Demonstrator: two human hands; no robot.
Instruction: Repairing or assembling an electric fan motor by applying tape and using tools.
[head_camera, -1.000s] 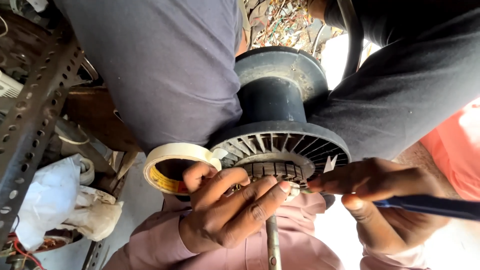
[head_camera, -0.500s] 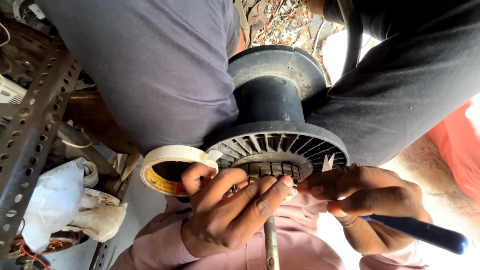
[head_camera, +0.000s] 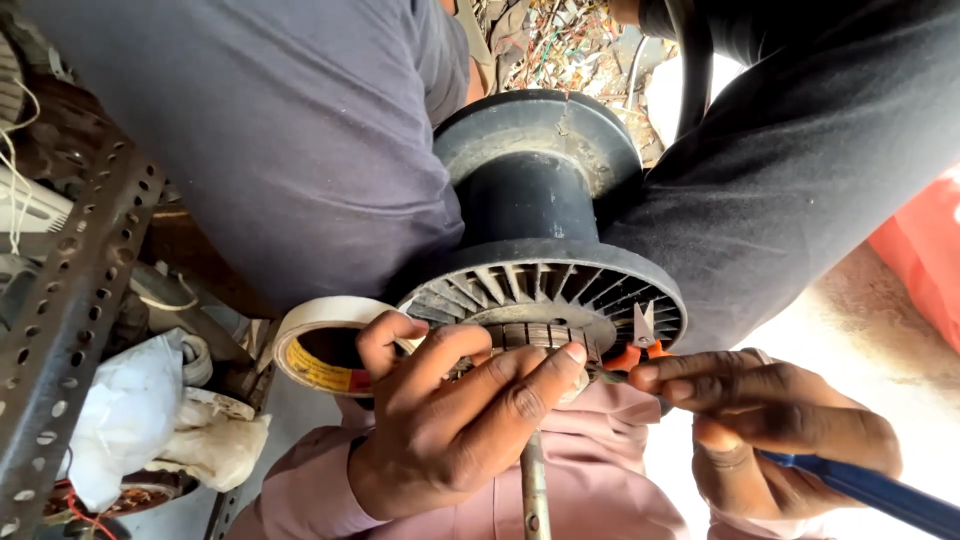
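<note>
Two hands: our left hand (head_camera: 450, 420) grips rotor (head_camera: 530, 345); right hand (head_camera: 780, 420) closed on cutters (head_camera: 640, 345).
Risk: we judge blades may nick windings.

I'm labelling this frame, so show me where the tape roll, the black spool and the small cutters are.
tape roll (head_camera: 312, 352): head view, on its pale outer band.
black spool (head_camera: 535, 205): head view, on the dark central barrel.
small cutters (head_camera: 644, 327): head view, on the metal tips above the right hand (head_camera: 780, 420).
</note>
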